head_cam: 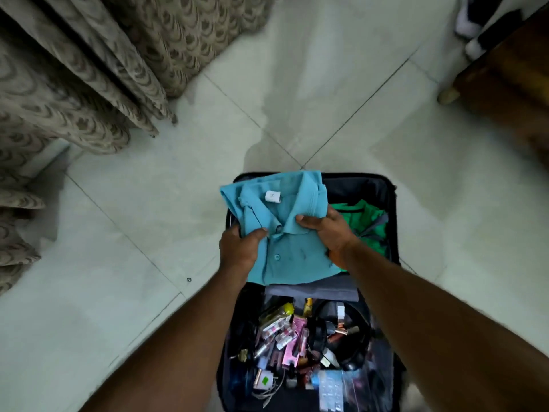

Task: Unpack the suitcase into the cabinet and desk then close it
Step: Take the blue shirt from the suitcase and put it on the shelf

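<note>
Here the folded blue shirt (285, 233) sits above the far half of the open suitcase (389, 221), held by both hands. The left hand (239, 248) grips its left edge, thumb on top near the collar; the right hand (326, 230) grips the right side, thumb pressed on the collar. The fabric is judged light, soft and limp: support it from both sides, or from beneath, so the fold survives. A green shirt (368, 224) lies to its right in the case, a grey garment (312, 289) just below it. Small toiletries (285, 334) fill the near half. Curtains (74, 69) hang at far left, above the tiled floor (297, 84).
</note>
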